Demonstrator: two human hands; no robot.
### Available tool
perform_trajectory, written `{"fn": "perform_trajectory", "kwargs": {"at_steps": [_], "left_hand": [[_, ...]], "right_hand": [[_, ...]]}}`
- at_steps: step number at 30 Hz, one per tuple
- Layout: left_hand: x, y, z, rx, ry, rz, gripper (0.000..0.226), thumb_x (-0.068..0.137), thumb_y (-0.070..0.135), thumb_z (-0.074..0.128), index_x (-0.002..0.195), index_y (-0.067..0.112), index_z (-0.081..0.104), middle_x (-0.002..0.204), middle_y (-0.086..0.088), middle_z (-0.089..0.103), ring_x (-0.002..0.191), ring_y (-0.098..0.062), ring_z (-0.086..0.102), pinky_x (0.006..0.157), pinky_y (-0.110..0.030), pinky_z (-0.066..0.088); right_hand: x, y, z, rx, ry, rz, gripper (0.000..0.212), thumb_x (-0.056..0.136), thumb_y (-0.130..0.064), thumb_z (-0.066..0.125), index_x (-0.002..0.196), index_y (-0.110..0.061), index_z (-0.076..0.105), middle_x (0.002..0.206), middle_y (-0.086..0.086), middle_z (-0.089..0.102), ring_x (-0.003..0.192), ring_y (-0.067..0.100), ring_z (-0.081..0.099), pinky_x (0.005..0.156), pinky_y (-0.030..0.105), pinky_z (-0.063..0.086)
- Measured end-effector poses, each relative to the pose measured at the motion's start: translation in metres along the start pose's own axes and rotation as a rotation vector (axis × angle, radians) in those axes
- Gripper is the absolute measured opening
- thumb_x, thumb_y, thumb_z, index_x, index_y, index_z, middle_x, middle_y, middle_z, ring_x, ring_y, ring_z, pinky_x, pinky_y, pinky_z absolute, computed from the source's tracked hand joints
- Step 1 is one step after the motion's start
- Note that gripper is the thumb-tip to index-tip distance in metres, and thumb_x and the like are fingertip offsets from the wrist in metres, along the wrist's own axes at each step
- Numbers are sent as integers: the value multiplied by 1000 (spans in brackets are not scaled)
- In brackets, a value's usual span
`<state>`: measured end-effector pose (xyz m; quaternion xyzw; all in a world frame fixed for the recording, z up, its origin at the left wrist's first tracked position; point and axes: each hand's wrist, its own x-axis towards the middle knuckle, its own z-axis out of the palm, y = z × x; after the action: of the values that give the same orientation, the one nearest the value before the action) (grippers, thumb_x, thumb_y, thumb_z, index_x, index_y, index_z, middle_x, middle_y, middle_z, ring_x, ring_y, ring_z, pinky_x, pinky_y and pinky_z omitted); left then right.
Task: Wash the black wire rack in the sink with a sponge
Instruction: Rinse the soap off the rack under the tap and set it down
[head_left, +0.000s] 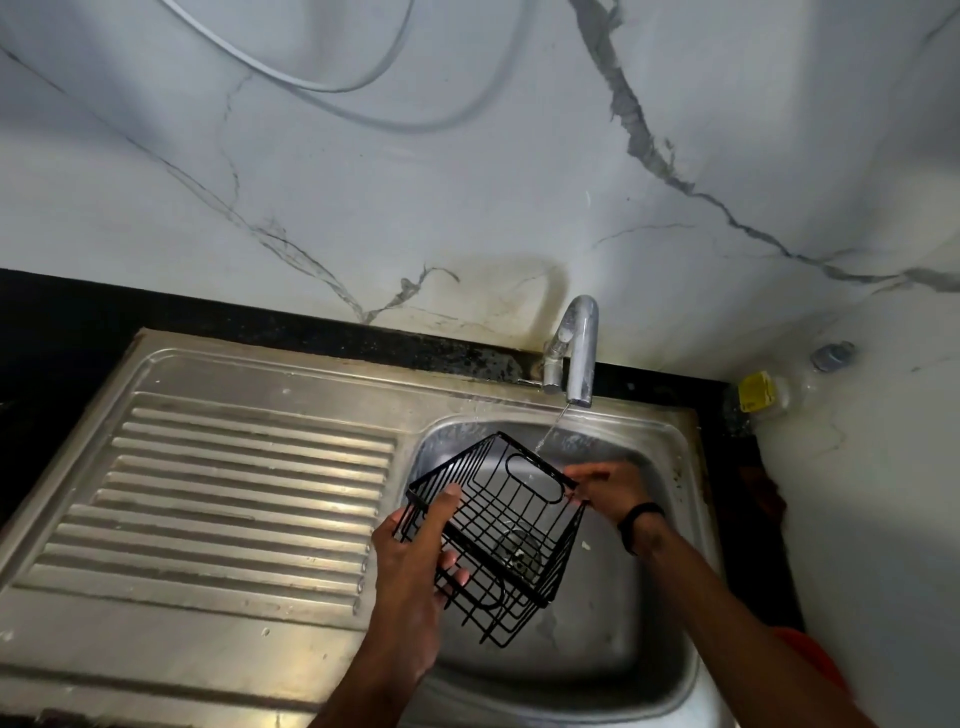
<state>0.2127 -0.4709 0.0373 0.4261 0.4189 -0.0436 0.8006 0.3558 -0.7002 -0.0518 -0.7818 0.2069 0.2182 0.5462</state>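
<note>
The black wire rack (498, 530) hangs tilted above the steel sink (613, 639), held by 2 hands. The left hand (410, 566) grips its near left side, thumb over the rim and fingers curled through the wires. The right hand (613, 488) pinches its far right corner. Water runs from the tap (579, 353) onto the rack's far edge. The ribbed drainboard (234, 499) lies to the left.
</note>
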Motion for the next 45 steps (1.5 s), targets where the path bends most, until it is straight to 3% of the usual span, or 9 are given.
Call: {"fn": "perform_trajectory", "kwargs": {"at_steps": [7, 13, 19, 26, 32, 36, 39, 42, 45], "left_hand": [[0, -9, 5, 24, -27, -36, 124, 35, 69, 98, 140, 26, 47, 99, -6, 55, 84, -22, 55, 69, -39, 51], [0, -10, 12, 32, -9, -56, 127, 31, 68, 98, 140, 25, 48, 123, -31, 55, 87, -24, 55, 65, -37, 52], [-3, -10, 13, 64, -42, -68, 131, 18, 74, 95, 132, 23, 56, 88, -8, 54, 80, -24, 53, 66, -39, 51], [-10, -15, 12, 80, -87, -57, 123, 22, 72, 95, 127, 22, 56, 87, -11, 52, 84, -27, 51, 72, -44, 49], [-9, -11, 6, 84, -135, -42, 90, 60, 44, 94, 135, 13, 53, 90, -12, 52, 80, -26, 52, 72, -42, 51], [-2, -9, -7, 132, -197, -53, 49, 97, 24, 67, 137, -1, 52, 102, -13, 63, 79, -21, 64, 62, -33, 57], [5, -9, -11, 145, -240, -37, 36, 87, 26, 67, 110, 1, 59, 86, -10, 63, 69, -19, 62, 60, -32, 54], [12, -15, -13, 104, -280, -98, 42, 65, 31, 83, 91, 6, 61, 81, -14, 59, 75, -29, 58, 72, -46, 55], [22, -23, -17, 9, -327, -173, 54, 56, 29, 91, 95, 7, 61, 84, -18, 57, 82, -34, 56, 81, -54, 53]], "right_hand": [[-7, 11, -18, 5, 30, 19, 26, 85, 17, 64, 86, -6, 74, 80, 13, 73, 76, 27, 67, 66, 26, 59], [-17, 15, -29, 17, 63, 10, 27, 84, 16, 65, 87, -9, 73, 79, 9, 73, 74, 22, 68, 60, 18, 57], [-28, 29, -38, 20, 89, -1, 29, 82, 18, 65, 87, -9, 76, 72, 4, 75, 72, 23, 70, 61, 21, 57], [-34, 37, -43, 26, 130, 28, 28, 80, 18, 68, 81, -9, 76, 78, 12, 76, 70, 27, 69, 56, 21, 58], [-30, 30, -39, -34, 108, 51, 19, 81, 13, 71, 92, -1, 77, 73, 10, 76, 63, 18, 69, 62, 27, 56], [-26, 12, -34, -197, 122, -27, 18, 84, 6, 69, 94, -7, 77, 72, 5, 75, 66, 20, 68, 73, 38, 60], [-26, -17, -26, -515, 38, -140, 13, 88, -9, 66, 77, -10, 73, 71, 5, 71, 68, 19, 65, 71, 34, 56], [-22, -44, -16, -702, -10, -195, 28, 94, -18, 61, 66, -14, 61, 68, 3, 60, 64, 16, 56, 58, 25, 45], [-15, -57, -15, -730, 61, -240, 21, 94, -18, 57, 80, -11, 72, 85, 8, 72, 84, 25, 69, 77, 31, 56]]}}
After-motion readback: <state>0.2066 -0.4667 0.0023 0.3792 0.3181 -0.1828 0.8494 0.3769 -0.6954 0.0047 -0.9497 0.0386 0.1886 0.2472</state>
